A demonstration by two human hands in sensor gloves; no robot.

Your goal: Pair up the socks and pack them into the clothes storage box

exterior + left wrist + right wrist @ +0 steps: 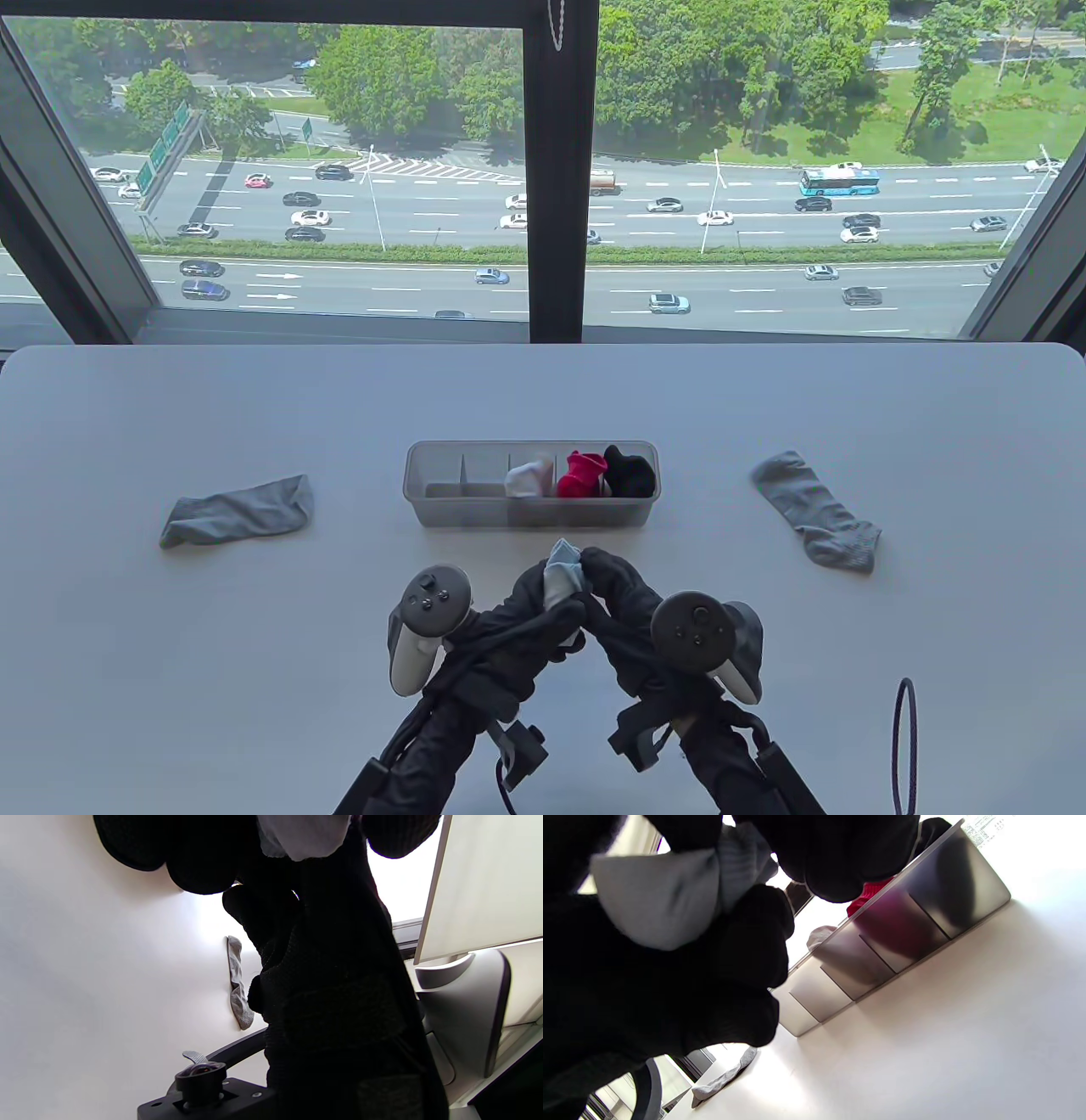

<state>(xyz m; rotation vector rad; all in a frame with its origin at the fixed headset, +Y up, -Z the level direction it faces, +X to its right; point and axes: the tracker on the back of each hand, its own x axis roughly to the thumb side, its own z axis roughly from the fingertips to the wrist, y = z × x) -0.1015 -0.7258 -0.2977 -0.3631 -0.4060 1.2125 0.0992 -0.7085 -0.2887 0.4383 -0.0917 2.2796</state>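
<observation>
Just in front of the clear divided storage box (pixel 441 514), my left hand (pixel 539 598) and right hand (pixel 612 577) together grip a balled light blue sock bundle (pixel 562 573). The bundle (pixel 666 895) fills the upper left of the right wrist view and shows at the top edge (pixel 303 836) of the left wrist view. In the box's right compartments lie a white bundle (pixel 526 480), a red bundle (pixel 581 474) and a black bundle (pixel 629 471). One loose grey sock (pixel 237 512) lies flat at the left. Another grey sock (pixel 819 512) lies at the right.
The box's two left compartments (pixel 462 475) hold nothing. A dark cable loop (pixel 905 747) lies near the front right edge. A window with a dark central post (pixel 560 170) stands behind the white table (pixel 170 679).
</observation>
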